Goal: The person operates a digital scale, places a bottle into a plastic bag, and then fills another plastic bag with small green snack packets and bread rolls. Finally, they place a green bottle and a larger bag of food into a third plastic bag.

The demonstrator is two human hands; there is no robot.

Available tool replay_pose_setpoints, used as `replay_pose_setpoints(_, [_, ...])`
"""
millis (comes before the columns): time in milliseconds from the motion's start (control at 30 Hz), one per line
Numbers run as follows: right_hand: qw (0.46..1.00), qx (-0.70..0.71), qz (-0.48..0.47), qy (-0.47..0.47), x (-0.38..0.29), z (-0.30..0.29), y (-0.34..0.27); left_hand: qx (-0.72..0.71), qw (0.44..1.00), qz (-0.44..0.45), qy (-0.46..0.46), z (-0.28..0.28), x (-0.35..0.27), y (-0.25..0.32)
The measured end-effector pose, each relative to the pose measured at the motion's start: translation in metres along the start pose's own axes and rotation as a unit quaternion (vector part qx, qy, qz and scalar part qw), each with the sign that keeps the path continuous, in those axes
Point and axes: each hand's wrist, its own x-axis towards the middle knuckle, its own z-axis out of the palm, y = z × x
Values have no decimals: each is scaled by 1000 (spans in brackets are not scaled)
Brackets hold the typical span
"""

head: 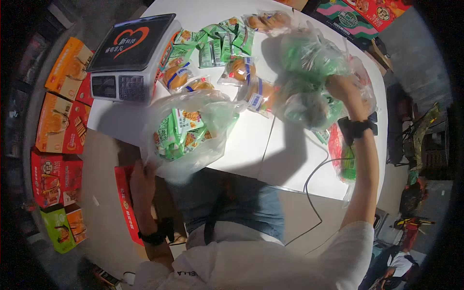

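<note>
My left hand [144,177] pinches the near left edge of a translucent plastic bag [217,143]. Inside that bag lie several green snack packets [186,136]. On the far right of the table, my right hand [342,88] grips a second thin plastic bag [308,54], blurred, with green showing through it; its contents cannot be made out. Between the bags are wrapped buns with blue bands [259,92], one of them a round bun [240,69]. Behind them lies a pile of loose green packets [226,41].
A weighing scale [119,47] stands at the white table's back left. More wrapped bread [270,21] lies at the back. A black cable [308,181] hangs over the right front edge. Gift boxes [59,123] line the floor at left. A red bag [337,148] lies under my right forearm.
</note>
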Motion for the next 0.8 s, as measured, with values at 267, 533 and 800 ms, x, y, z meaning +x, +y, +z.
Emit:
replay_pose_setpoints(267, [966, 183, 85, 159, 24, -16, -28, -14, 998, -52, -16, 2, -4, -7])
replay_pose_setpoints(533, [922, 342, 14, 180, 38, -8, -40, 17, 999, 28, 1, 8, -1, -6])
replay_pose_setpoints(800, [975, 210, 58, -47, 25, -14, -60, 60, 997, 38, 18, 11, -2, -13])
